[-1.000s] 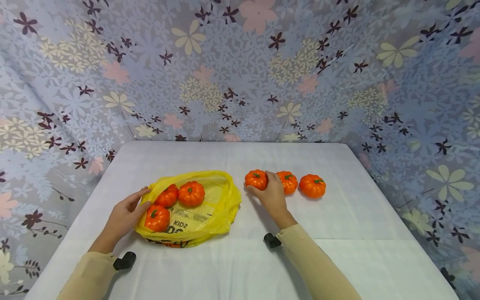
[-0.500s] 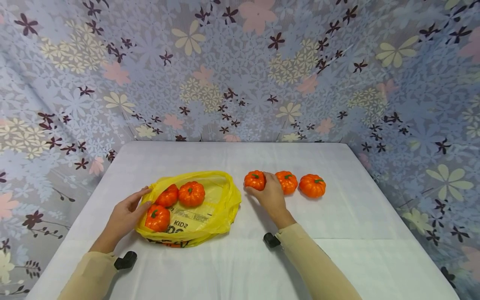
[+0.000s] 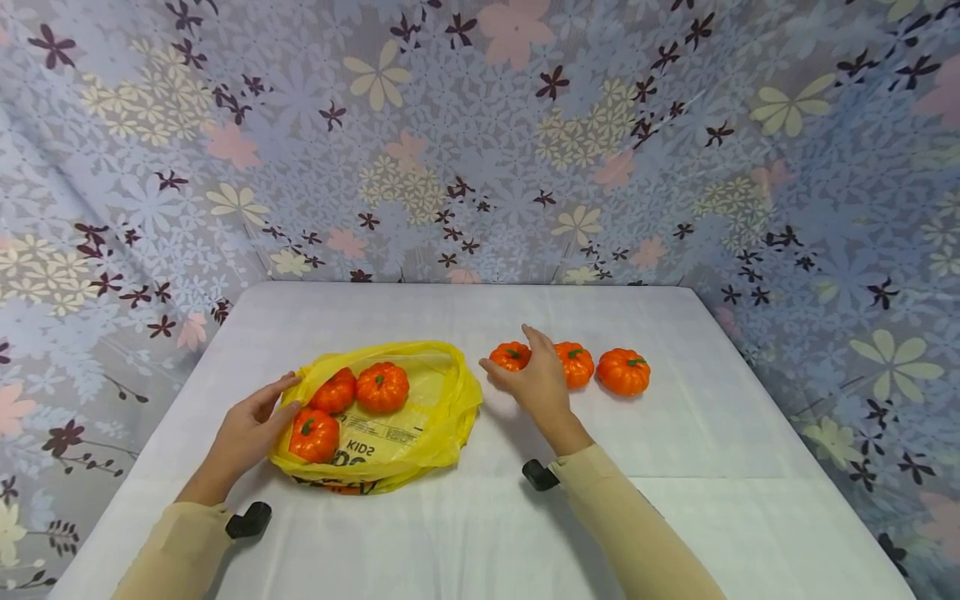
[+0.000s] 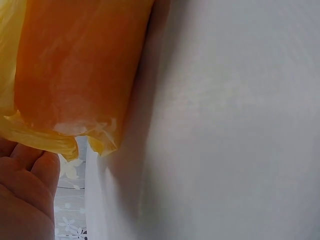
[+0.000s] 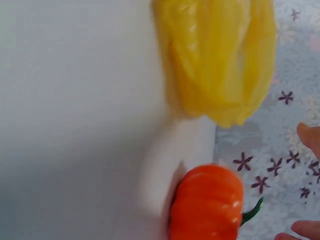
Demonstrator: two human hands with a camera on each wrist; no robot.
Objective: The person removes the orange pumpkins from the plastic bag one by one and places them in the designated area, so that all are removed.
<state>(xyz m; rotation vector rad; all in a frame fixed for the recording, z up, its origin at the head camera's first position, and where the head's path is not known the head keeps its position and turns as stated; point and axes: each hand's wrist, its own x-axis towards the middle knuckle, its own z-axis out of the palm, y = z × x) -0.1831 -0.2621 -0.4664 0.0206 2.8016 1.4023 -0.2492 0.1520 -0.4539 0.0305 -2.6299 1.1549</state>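
Observation:
In the head view my left hand (image 3: 246, 433) holds the left rim of a yellow plastic bag (image 3: 450, 446), thumb and fingertips at its edge. The bag lies with its mouth spread, and 3 small orange pumpkins sit inside: a front one (image 3: 314, 435), a back left one (image 3: 334, 392) and a back right one (image 3: 383, 387). Right of the bag, my right hand (image 3: 536, 379) hovers around a pumpkin (image 3: 510, 356) with thumb and fingers spread apart. In the right wrist view that pumpkin (image 5: 207, 202) shows its green stem, apart from the fingertips (image 5: 309, 137).
Just right of my right hand are two more pumpkins, a nearer one (image 3: 575, 367) partly behind the hand and a farther one (image 3: 624, 372). All stand on a white-covered table (image 3: 480, 533). A floral cloth (image 3: 480, 167) hangs behind it.
My right hand has let go of the nearest pumpkin, its thumb and fingers spreading and lifting. That pumpkin first shifted very slightly left. The left hand and bag have stayed put.

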